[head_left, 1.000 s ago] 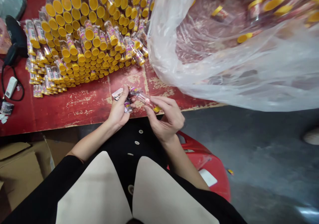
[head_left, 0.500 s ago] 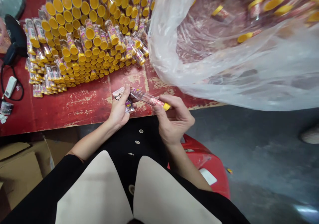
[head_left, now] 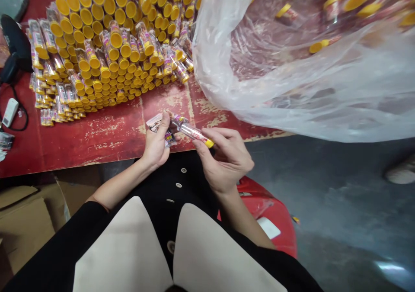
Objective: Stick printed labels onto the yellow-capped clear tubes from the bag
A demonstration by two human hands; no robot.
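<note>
My left hand (head_left: 157, 144) is closed on a few small printed plastic bags (head_left: 154, 122), its thumb pressed on top of them. One clear bag (head_left: 177, 119) stretches out to the right from its fingers. A clear tube with a yellow cap (head_left: 193, 133) and red-and-white contents lies tilted, its far end at or inside that bag's mouth; exactly how deep I cannot tell. My right hand (head_left: 225, 158) pinches the tube near its capped end between thumb and fingers. Both hands are above the front edge of the red table (head_left: 106, 132).
Many bagged yellow-capped tubes (head_left: 125, 62) are stacked on the table. To the right, a large translucent plastic bag (head_left: 292, 101) holds loose capped tubes. A black handheld device (head_left: 16, 45) lies at far left. Below are cardboard (head_left: 29, 218) and a red stool (head_left: 272, 214).
My right hand's fingers and the tube have shifted a little to the left, and the tube's far end is closer to my left hand. My left hand has hardly moved.
</note>
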